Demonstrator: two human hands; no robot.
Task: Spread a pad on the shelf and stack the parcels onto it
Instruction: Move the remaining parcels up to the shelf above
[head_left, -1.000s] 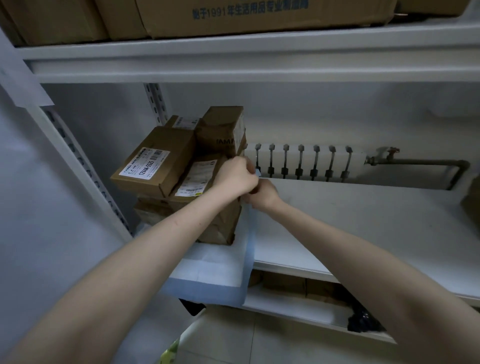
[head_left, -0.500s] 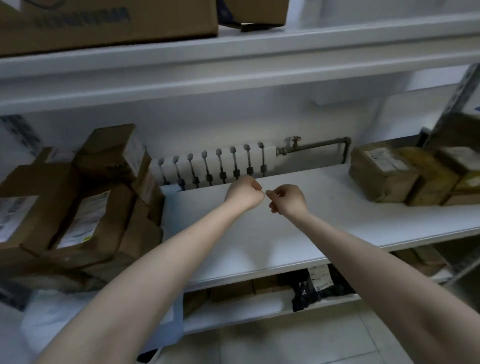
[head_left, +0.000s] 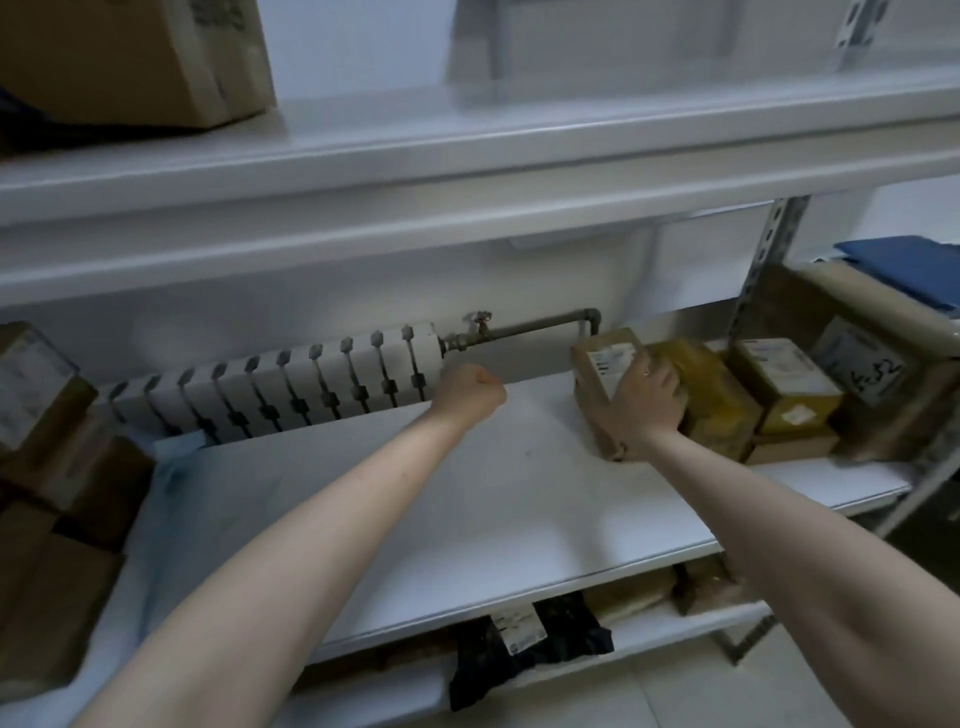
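Note:
My right hand (head_left: 644, 402) grips a brown labelled parcel (head_left: 589, 382), the leftmost of a group of parcels (head_left: 784, 382) standing at the right end of the white shelf (head_left: 467, 519). My left hand (head_left: 470, 387) hovers over the middle of the shelf as a closed fist, holding nothing. At the left end, a light blue pad (head_left: 174, 449) lies on the shelf with a stack of brown parcels (head_left: 62, 467) on it. Only the pad's corner and edge show.
A white radiator (head_left: 291, 384) and its pipe (head_left: 535, 327) run along the wall behind the shelf. A large cardboard box (head_left: 130, 57) sits on the shelf above. The lower shelf holds parcels and a black bag (head_left: 519, 654). A metal upright (head_left: 753, 270) stands at the right.
The view has swung right, away from the stack on the pad. My right hand moved right and took hold of the brown parcel. My left hand stays a fist above the shelf.

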